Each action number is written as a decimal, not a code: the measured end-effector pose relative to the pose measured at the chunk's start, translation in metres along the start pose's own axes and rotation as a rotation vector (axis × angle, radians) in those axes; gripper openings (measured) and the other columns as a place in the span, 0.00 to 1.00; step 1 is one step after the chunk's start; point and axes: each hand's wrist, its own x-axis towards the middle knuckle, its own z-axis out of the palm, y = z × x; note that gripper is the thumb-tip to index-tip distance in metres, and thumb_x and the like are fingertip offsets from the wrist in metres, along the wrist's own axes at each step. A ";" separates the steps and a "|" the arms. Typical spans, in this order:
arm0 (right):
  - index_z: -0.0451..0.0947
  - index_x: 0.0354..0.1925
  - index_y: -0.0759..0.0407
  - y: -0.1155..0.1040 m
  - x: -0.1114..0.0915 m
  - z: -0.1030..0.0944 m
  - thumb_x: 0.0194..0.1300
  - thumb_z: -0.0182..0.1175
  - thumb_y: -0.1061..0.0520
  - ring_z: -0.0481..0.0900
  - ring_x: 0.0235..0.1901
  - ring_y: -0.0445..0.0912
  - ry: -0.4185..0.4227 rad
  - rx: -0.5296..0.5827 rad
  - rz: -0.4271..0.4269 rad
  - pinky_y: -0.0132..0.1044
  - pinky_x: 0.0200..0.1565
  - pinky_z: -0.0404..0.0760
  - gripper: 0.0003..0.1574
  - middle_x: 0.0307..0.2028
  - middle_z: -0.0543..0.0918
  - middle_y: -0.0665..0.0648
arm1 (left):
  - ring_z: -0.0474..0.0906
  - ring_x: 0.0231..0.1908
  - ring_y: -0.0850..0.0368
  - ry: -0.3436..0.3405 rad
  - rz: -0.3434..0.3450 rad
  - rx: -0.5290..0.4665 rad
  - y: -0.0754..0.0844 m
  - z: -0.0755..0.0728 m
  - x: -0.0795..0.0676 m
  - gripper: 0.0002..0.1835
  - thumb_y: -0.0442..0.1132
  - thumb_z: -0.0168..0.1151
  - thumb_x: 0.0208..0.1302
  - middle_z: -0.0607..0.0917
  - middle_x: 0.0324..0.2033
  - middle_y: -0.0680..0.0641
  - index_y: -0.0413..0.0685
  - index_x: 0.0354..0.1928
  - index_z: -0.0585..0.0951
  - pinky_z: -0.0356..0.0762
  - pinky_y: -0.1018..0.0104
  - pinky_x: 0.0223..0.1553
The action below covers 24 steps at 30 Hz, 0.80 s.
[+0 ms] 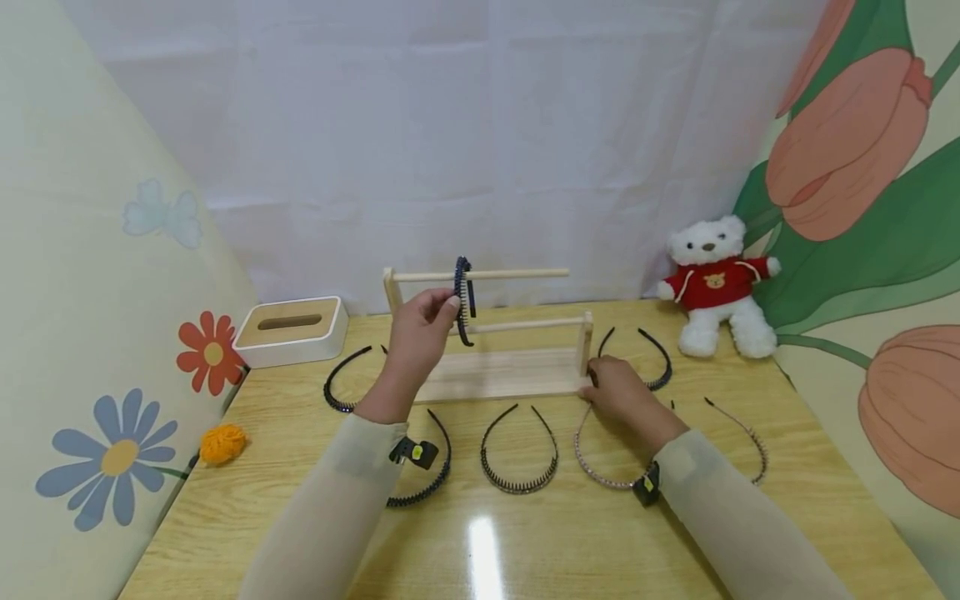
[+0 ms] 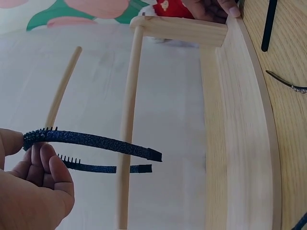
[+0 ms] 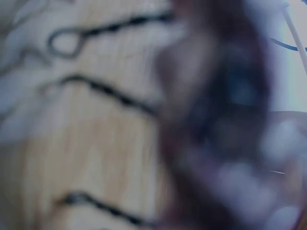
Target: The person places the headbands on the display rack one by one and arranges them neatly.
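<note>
My left hand (image 1: 424, 333) pinches a dark blue toothed headband (image 1: 461, 312) between thumb and fingers. In the head view the headband straddles the upper rod of a wooden rack (image 1: 495, 375), near that rod's left part. Its two ends hang down on either side of the lower rod in the left wrist view, where the glittery band (image 2: 91, 139) and its teeth show. At the rack's right end, my right hand (image 1: 621, 390) grips the base beside the upright post, thumb on the edge. The right wrist view is too blurred to show that grip.
Several headbands lie around the rack, among them a dark one (image 1: 520, 486) in front and a pink beaded one (image 1: 600, 478) by the right forearm. A tissue box (image 1: 292, 331) and orange yarn ball (image 1: 222, 443) sit left; a white teddy bear (image 1: 712, 283) sits back right.
</note>
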 end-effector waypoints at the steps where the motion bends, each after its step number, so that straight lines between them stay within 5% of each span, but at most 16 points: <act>1: 0.82 0.52 0.67 0.000 0.000 0.000 0.77 0.70 0.52 0.83 0.42 0.52 0.001 -0.002 0.000 0.49 0.45 0.85 0.18 0.43 0.84 0.62 | 0.83 0.55 0.41 -0.003 0.000 -0.002 0.000 0.000 0.000 0.22 0.48 0.56 0.86 0.87 0.55 0.38 0.42 0.69 0.82 0.81 0.57 0.53; 16: 0.82 0.54 0.68 -0.001 -0.002 -0.001 0.77 0.70 0.53 0.84 0.44 0.54 0.004 0.002 -0.007 0.50 0.49 0.86 0.19 0.44 0.84 0.63 | 0.82 0.53 0.46 -0.016 0.028 0.046 -0.003 -0.004 -0.002 0.21 0.48 0.57 0.86 0.88 0.55 0.38 0.43 0.69 0.82 0.79 0.58 0.50; 24: 0.82 0.50 0.67 -0.002 -0.003 -0.001 0.77 0.70 0.53 0.81 0.40 0.52 0.013 -0.010 -0.031 0.49 0.43 0.84 0.18 0.41 0.83 0.62 | 0.83 0.57 0.41 -0.070 0.027 0.151 -0.014 -0.026 -0.020 0.24 0.53 0.55 0.87 0.87 0.57 0.39 0.45 0.69 0.81 0.81 0.50 0.56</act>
